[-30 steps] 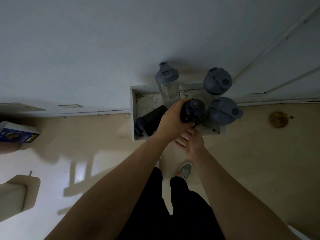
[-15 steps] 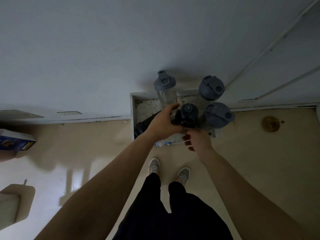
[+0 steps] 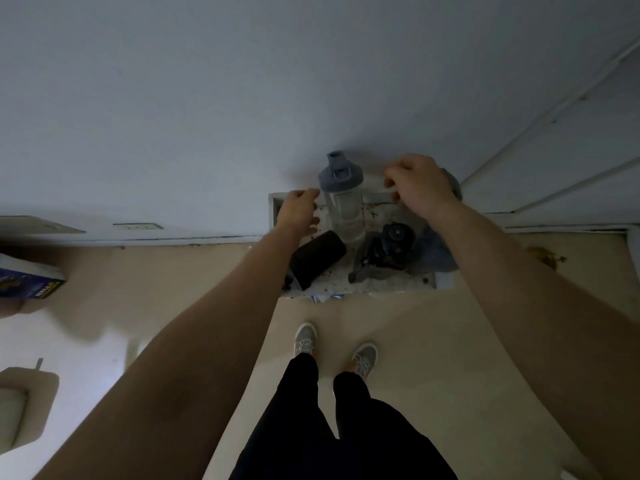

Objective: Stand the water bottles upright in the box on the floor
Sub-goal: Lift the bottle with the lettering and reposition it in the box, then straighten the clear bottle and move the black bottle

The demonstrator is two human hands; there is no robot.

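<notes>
A white box sits on the floor against the wall. A clear bottle with a grey lid stands upright at its back. A black bottle lies on its side at the left. A dark bottle with a black lid stands upright in the middle, with nothing touching it. A grey-lidded bottle stands to its right, partly behind my right forearm. My left hand hovers empty just left of the clear bottle. My right hand, fingers loosely curled and empty, hangs over the back right corner, hiding most of another grey lid.
My two feet in grey shoes stand just in front of the box. A blue carton lies on the floor at far left. A beige object is at the lower left. A door frame runs along the right.
Both hands have let go of the black-lidded bottle, which now stands in the box. They have moved apart toward the back of the box, either side of the clear bottle.
</notes>
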